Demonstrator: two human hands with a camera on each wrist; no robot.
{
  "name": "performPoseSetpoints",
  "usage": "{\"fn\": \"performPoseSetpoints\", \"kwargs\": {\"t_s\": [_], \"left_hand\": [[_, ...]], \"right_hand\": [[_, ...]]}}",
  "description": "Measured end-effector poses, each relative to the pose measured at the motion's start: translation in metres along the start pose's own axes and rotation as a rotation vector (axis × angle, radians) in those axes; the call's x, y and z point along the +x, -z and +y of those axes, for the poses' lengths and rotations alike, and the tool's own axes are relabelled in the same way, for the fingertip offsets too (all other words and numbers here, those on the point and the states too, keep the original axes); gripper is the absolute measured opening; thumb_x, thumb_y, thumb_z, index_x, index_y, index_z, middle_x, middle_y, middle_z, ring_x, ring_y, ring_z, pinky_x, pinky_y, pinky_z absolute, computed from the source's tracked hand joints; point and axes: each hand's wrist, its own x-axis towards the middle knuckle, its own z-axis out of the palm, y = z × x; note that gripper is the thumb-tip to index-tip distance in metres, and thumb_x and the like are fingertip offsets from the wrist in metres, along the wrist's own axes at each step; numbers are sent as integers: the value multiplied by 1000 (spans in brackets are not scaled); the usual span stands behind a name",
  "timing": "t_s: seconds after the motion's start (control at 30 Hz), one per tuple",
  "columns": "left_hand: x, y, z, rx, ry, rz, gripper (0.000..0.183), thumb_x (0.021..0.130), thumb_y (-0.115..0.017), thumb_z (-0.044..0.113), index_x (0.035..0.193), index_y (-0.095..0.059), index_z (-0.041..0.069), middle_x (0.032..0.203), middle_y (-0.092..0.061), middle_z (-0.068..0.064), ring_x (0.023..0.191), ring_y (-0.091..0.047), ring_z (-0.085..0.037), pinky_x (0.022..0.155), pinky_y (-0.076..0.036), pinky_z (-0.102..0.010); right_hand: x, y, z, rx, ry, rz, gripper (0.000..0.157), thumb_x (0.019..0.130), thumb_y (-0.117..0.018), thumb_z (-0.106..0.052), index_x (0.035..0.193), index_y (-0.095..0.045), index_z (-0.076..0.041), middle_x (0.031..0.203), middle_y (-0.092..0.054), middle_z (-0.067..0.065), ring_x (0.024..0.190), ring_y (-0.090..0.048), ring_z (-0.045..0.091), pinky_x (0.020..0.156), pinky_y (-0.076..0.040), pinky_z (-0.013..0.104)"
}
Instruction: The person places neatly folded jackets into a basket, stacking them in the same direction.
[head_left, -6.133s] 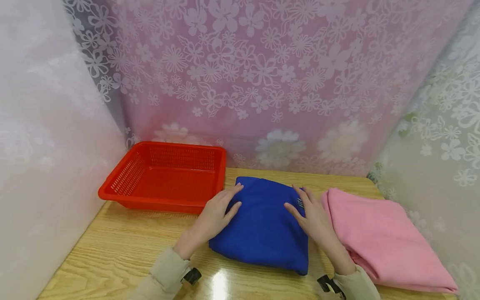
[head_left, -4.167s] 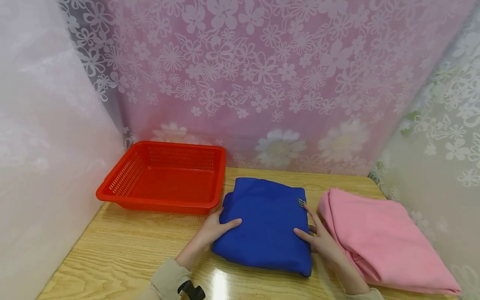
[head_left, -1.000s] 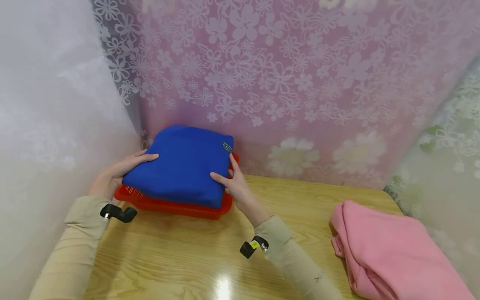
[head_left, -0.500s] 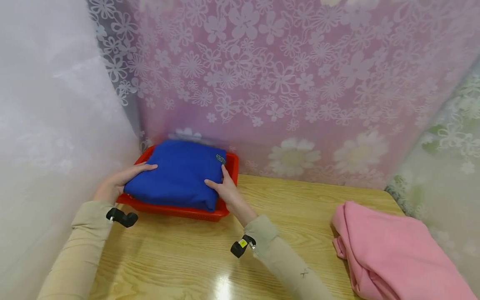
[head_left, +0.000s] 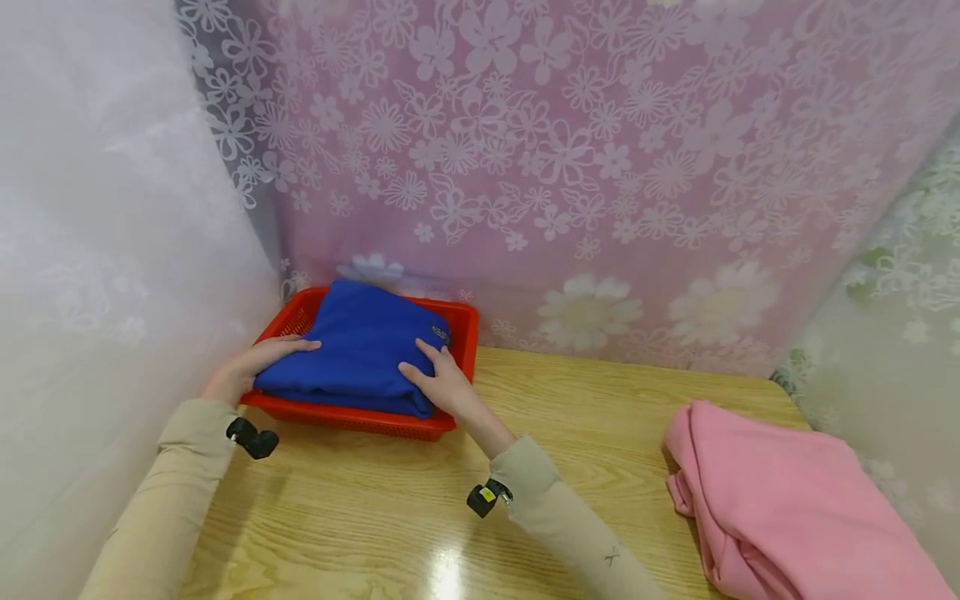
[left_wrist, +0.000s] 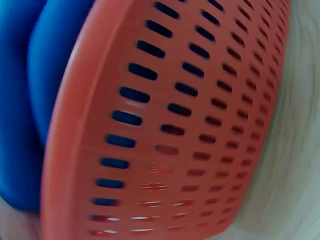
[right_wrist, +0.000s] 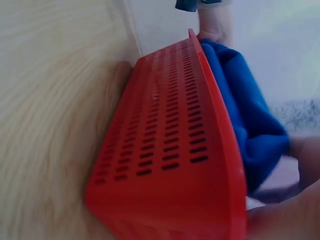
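Your folded blue cloth bundle (head_left: pixel 365 348) now sits down inside the red slotted plastic basket (head_left: pixel 459 343), where 1 second ago you held it raised above the rim; 6 seconds ago it lay on the wooden table (head_left: pixel 600 433) beside the folded pink cloth (head_left: pixel 780 492). Your left hand (head_left: pixel 258 360) lies on the bundle's left edge, thumb over the top; the other fingers are hidden, so their state cannot be told. Your right hand (head_left: pixel 438 385) rests on the bundle's near right corner, fingers fairly straight and slightly apart. Both wrist views show blue fabric bulging over the basket wall. Judgement: the transfer looks essentially made, with only the release left. The pink cloth lies well apart, untouched.
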Motion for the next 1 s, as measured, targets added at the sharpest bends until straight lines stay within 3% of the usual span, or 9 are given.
{"fn": "performPoseSetpoints", "kwargs": {"t_s": [0.17,0.23,0.3,0.43,0.53,0.67,0.83,0.93,1.0], "left_hand": [[-9,-6,18,380,-122,143,80,91,-47,50,141,-23,-8,141,-23,-34,127,-24,-49,103,-22,-60],[-17,-9,22,468,-180,170,81,89,-49,52,142,-26,-4,142,-25,-33,128,-24,-48,103,-21,-62],[-24,-11,23,517,-240,151,80,87,-51,55,144,-28,4,146,-22,-27,131,-21,-46,102,-20,-63],[-34,-18,17,542,-324,82,73,84,-55,56,142,-36,16,151,-18,-18,135,-18,-43,101,-21,-64],[-33,-24,9,551,-328,55,68,83,-58,53,138,-43,16,150,-20,-18,134,-19,-44,100,-22,-64],[-25,-31,2,575,-319,54,66,83,-62,48,136,-46,11,148,-21,-24,131,-20,-49,100,-22,-65],[-20,-36,2,616,-333,97,66,81,-64,47,133,-49,10,146,-24,-26,129,-23,-50,100,-23,-63],[-24,-42,4,653,-367,167,60,82,-64,45,129,-54,9,142,-34,-25,128,-30,-47,100,-27,-61],[-27,-49,7,683,-411,255,51,84,-64,41,123,-59,8,134,-47,-23,122,-40,-43,97,-34,-58]], "right_hand": [[-12,5,4,-298,194,-101,62,88,-51,-52,143,-32,-30,152,-21,7,139,-11,36,107,-19,57],[-16,6,5,-378,237,-115,59,89,-51,-49,143,-31,-33,151,-25,6,139,-12,37,106,-21,57],[-18,5,5,-441,270,-108,57,90,-51,-46,142,-31,-36,149,-28,5,138,-17,38,105,-24,56],[-19,1,7,-580,342,-106,52,92,-49,-42,141,-32,-39,147,-32,8,136,-23,35,106,-26,52],[-18,-3,8,-689,403,-129,46,96,-39,-44,141,-34,-35,145,-36,7,137,-26,30,110,-20,47],[-17,-10,10,-811,373,-157,49,96,-20,-54,140,-33,-38,147,-33,4,137,-24,28,110,-23,47],[-19,-15,13,-887,355,-138,55,93,-13,-60,140,-32,-40,148,-31,5,136,-26,30,104,-30,45],[-24,-11,15,-823,389,-106,56,93,-19,-59,139,-38,-34,146,-36,4,135,-31,28,106,-28,44],[-28,-8,17,-753,432,-57,53,94,-27,-56,136,-45,-31,142,-42,3,132,-36,25,107,-29,43]]}}
